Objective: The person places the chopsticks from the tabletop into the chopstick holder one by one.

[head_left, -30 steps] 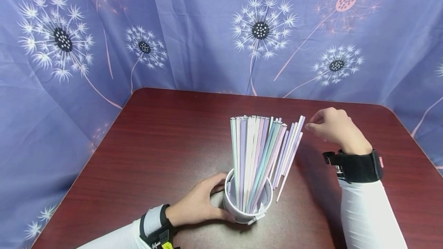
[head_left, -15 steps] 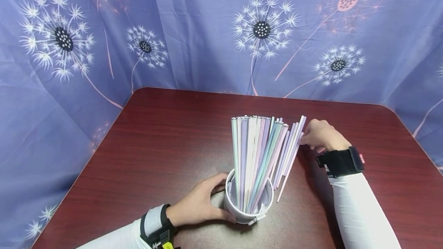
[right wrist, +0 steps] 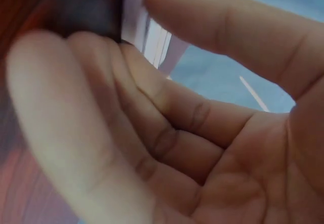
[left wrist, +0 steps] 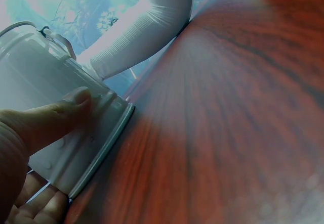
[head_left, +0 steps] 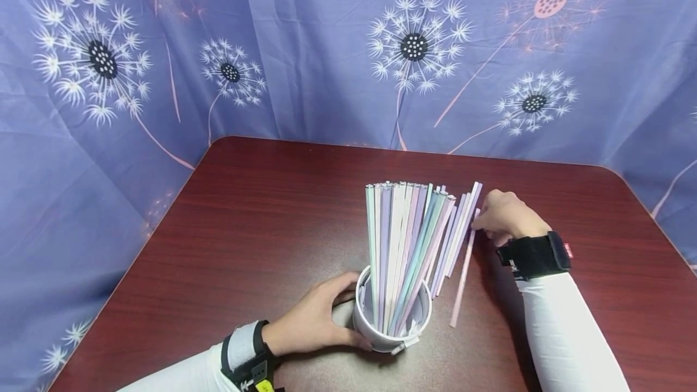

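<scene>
A white cup [head_left: 381, 336] stands on the dark red table [head_left: 261, 216] with several pastel straws [head_left: 400, 241] upright in it. My left hand [head_left: 313, 322] grips the cup's left side; in the left wrist view its thumb [left wrist: 50, 120] presses the cup wall [left wrist: 55, 82]. My right hand [head_left: 503, 216] pinches the upper end of a pink straw [head_left: 463, 274] that slants outside the cup, lower end near the tabletop. A few more straws [head_left: 454, 231] lean between that one and the bundle. The right wrist view shows my curled fingers [right wrist: 167, 133] beside pale straws [right wrist: 152, 37].
A purple curtain [head_left: 305, 47] printed with dandelions hangs behind and beside the table. The table's rounded far corners and side edges show. My white right sleeve [left wrist: 152, 27] appears behind the cup in the left wrist view.
My right hand came down to the straws right of the cup and took the pink one; its lower end has swung right, away from the cup. The left hand has stayed on the cup.
</scene>
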`<move>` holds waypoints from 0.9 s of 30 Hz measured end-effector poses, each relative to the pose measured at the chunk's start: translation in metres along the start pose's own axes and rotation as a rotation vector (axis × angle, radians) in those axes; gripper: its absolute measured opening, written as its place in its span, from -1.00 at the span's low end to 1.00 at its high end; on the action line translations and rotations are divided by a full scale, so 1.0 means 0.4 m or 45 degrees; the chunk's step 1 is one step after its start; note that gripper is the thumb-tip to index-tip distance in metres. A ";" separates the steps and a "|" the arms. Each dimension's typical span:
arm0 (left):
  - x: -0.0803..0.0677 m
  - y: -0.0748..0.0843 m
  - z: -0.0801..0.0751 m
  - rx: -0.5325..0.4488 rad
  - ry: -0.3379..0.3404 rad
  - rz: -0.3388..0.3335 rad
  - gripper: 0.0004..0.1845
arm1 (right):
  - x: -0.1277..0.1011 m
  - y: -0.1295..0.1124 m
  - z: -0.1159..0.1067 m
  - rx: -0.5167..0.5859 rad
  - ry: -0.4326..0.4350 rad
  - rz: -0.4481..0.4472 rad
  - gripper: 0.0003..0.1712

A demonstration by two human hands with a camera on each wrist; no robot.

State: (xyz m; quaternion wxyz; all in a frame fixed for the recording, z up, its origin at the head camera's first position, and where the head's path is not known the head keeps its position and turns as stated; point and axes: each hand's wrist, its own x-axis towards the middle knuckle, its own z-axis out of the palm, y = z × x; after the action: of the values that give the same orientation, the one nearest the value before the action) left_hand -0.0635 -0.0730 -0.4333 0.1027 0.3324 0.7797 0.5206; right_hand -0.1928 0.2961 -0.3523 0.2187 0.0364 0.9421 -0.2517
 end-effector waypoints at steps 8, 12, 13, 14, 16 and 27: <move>-0.002 0.003 -0.001 0.008 -0.001 -0.030 -0.13 | -0.007 0.008 -0.003 -0.096 0.068 0.015 -0.91; -0.001 0.004 -0.001 0.000 -0.006 -0.032 -0.13 | -0.006 0.010 -0.002 -0.100 0.071 0.037 -0.91; -0.001 0.004 -0.002 0.003 -0.006 -0.032 -0.14 | -0.005 0.011 -0.002 -0.095 0.066 0.045 -0.91; -0.001 0.005 -0.002 0.005 -0.006 -0.032 -0.14 | -0.004 0.012 -0.002 -0.093 0.060 0.048 -0.90; -0.001 0.005 -0.001 -0.006 -0.009 -0.032 -0.14 | -0.002 0.015 -0.002 -0.079 0.043 0.053 -0.87; -0.001 0.002 0.000 -0.006 -0.008 -0.034 -0.14 | -0.030 -0.001 -0.039 -0.195 0.231 -0.109 -0.77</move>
State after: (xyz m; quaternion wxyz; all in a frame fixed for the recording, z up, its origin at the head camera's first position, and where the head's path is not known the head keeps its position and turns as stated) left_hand -0.0630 -0.0732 -0.4326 0.1129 0.3234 0.7825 0.5199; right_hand -0.1881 0.3040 -0.3350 0.1237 0.0022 0.9751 -0.1839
